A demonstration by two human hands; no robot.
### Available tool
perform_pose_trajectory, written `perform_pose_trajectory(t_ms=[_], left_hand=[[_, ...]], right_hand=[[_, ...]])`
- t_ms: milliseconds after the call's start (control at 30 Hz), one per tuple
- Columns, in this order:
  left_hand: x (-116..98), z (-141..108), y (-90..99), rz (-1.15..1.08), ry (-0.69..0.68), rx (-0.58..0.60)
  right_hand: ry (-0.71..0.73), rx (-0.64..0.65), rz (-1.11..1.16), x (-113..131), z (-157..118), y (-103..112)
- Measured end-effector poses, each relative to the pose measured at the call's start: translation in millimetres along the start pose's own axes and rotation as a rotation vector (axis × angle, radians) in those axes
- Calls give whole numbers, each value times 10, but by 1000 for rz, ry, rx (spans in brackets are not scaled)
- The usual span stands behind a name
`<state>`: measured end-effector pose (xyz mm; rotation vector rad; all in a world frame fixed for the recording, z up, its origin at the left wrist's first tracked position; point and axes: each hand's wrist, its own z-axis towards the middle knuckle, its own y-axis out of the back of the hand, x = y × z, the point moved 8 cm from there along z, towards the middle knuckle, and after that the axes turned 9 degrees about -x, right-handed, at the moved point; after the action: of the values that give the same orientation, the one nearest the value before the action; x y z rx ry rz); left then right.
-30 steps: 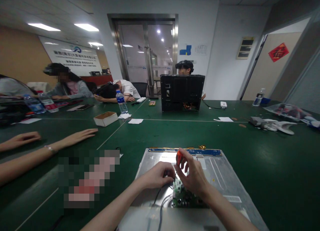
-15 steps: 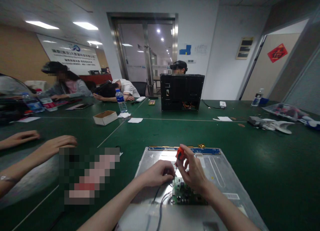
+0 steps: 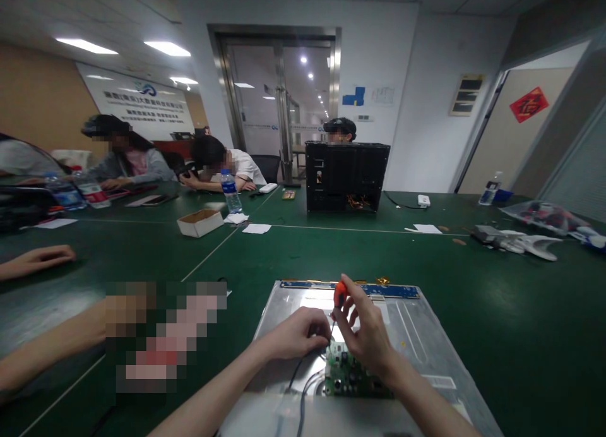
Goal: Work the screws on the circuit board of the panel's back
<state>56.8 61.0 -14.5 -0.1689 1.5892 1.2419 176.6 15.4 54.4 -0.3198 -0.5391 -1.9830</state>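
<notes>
A silver metal panel (image 3: pixel 411 336) lies before me on the green table, with a blue strip (image 3: pixel 398 291) along its far edge. On it sits a green circuit board (image 3: pixel 343 374) with dark cables (image 3: pixel 303 405) beside it. My right hand (image 3: pixel 367 323) grips a small screwdriver (image 3: pixel 339 294) by its orange and black handle, its thin shaft pointing down at the board's far left corner. Close to that tip, my left hand (image 3: pixel 303 333) has curled fingers at the board's edge; what they pinch, if anything, is hidden.
Another person's hands and forearms (image 3: pixel 61 336) rest at the left, near a pixelated area. Farther off are an open box (image 3: pixel 200 223), a bottle (image 3: pixel 230 192), a black computer case (image 3: pixel 347 177) and grey-white parts (image 3: pixel 514 240) at the right.
The view has shifted slightly. My hands stay at the board's corner, the screwdriver still in my right. A person across the table has raised their head; the neighbour's nearer hand has moved towards me.
</notes>
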Motion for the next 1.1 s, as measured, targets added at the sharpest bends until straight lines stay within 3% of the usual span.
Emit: perform_pose_trajectory(t_ms=[467, 733, 1100], left_hand=[[-79, -5, 14, 28, -45, -3], [-18, 1, -2, 8, -28, 0], [-23, -6, -3, 0, -8, 1]], right_hand=[[30, -69, -58, -8, 34, 50], [-40, -47, -53, -47, -12, 34], [20, -20, -61, -19, 13, 6]])
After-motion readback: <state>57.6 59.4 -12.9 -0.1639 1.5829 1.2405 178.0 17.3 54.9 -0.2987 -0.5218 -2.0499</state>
